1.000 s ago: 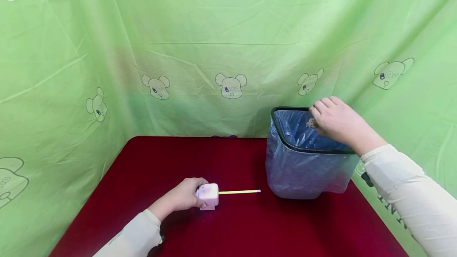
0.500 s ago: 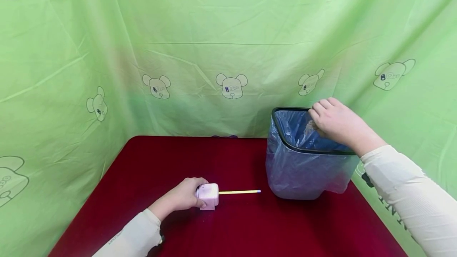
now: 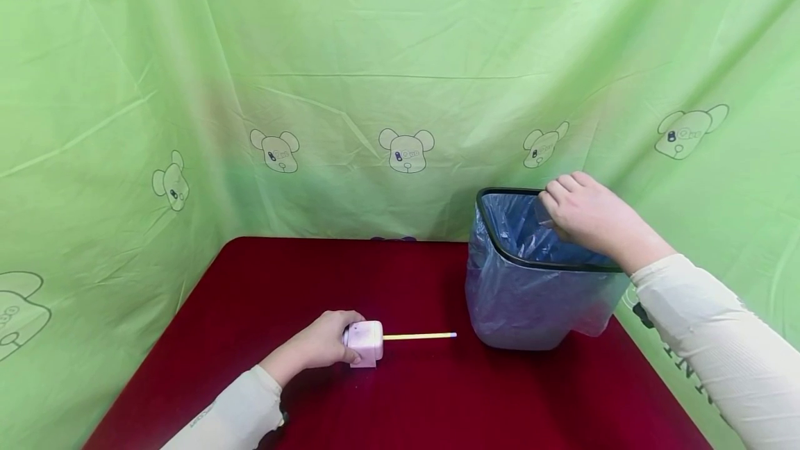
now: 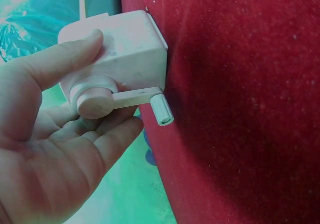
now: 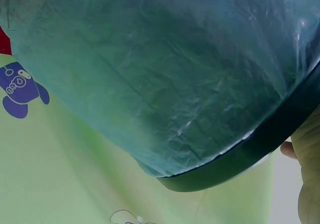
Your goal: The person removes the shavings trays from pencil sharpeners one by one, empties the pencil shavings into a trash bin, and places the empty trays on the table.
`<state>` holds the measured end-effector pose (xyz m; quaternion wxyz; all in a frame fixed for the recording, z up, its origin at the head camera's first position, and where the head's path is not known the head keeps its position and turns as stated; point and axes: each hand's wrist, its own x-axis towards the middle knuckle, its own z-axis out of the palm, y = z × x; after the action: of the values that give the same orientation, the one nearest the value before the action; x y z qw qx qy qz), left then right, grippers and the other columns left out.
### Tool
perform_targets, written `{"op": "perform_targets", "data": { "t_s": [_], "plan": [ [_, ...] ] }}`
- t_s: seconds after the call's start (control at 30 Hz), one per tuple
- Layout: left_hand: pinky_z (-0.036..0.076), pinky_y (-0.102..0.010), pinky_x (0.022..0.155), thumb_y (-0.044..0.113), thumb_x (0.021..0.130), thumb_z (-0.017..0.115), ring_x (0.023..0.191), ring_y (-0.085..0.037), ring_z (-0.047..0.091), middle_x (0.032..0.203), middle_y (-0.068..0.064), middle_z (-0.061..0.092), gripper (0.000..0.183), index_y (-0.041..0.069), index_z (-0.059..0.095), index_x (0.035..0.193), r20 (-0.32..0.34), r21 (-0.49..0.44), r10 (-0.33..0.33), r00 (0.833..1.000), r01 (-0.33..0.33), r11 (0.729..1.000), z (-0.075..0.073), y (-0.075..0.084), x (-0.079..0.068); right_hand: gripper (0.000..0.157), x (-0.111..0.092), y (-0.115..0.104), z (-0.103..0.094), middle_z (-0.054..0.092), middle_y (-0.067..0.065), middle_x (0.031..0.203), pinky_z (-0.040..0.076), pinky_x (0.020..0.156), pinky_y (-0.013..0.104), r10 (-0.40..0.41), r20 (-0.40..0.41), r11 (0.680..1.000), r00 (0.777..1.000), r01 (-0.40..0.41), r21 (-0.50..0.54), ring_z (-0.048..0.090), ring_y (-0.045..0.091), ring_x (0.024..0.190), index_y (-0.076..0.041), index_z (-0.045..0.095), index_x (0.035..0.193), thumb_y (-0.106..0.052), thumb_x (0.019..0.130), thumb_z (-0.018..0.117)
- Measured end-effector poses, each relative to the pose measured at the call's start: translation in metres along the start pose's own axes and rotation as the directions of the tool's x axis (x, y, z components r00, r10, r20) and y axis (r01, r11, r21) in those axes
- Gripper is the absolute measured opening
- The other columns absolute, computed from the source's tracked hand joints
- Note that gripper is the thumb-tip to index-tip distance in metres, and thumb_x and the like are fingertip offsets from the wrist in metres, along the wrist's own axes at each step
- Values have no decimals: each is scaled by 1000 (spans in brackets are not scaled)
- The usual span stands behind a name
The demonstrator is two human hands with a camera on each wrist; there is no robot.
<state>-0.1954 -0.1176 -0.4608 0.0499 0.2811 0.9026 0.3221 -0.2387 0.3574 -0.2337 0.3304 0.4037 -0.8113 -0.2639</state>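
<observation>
My left hand (image 3: 321, 340) grips a pale pink hand-crank pencil sharpener (image 3: 364, 344) low over the table. Its crank handle (image 4: 161, 109) points toward the palm side in the left wrist view. A yellow pencil (image 3: 419, 336) sticks out of the sharpener, pointing right. Over the rim of the waste bin (image 3: 506, 250), my right hand (image 3: 584, 214) curls its fingers round a small clear plastic shavings tray (image 3: 545, 214), tipped down into the opening. Only a see-through edge of this tray shows; the hand hides the rest. The right wrist view shows mostly the bin's outside.
A bluish clear bag (image 3: 525, 304) lines the bin and hangs over its outside below the black rim. The bin stands on the right of the red-covered table (image 3: 350, 276). A green printed curtain (image 3: 337, 110) encloses the back and sides.
Brown pencil shavings seen at the right hand's fingers have fallen into the bin, baring the clear tray edge. The left hand, sharpener and pencil have stayed put.
</observation>
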Motion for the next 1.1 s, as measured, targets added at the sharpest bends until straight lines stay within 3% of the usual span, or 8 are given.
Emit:
{"op": "perform_targets", "data": {
  "t_s": [0.47,1.1],
  "plan": [
    [52,-38,80,9,66,91,86,-14,60,99,-1,70,57,3,67,118,0,-15,-6,1000,6,1000,0,3,-1,40,5,0,1,60,19,91,44,82,50,-28,-7,1000,1000,28,1,56,40,88,7,61,98,-17,72,79],
    [52,-36,80,11,67,91,85,-13,60,100,-1,70,58,3,67,119,-1,3,-10,1000,10,1000,0,2,0,33,9,0,-5,60,21,97,44,84,51,-85,53,996,995,85,2,55,40,92,7,62,104,-14,81,71]
  ]
}}
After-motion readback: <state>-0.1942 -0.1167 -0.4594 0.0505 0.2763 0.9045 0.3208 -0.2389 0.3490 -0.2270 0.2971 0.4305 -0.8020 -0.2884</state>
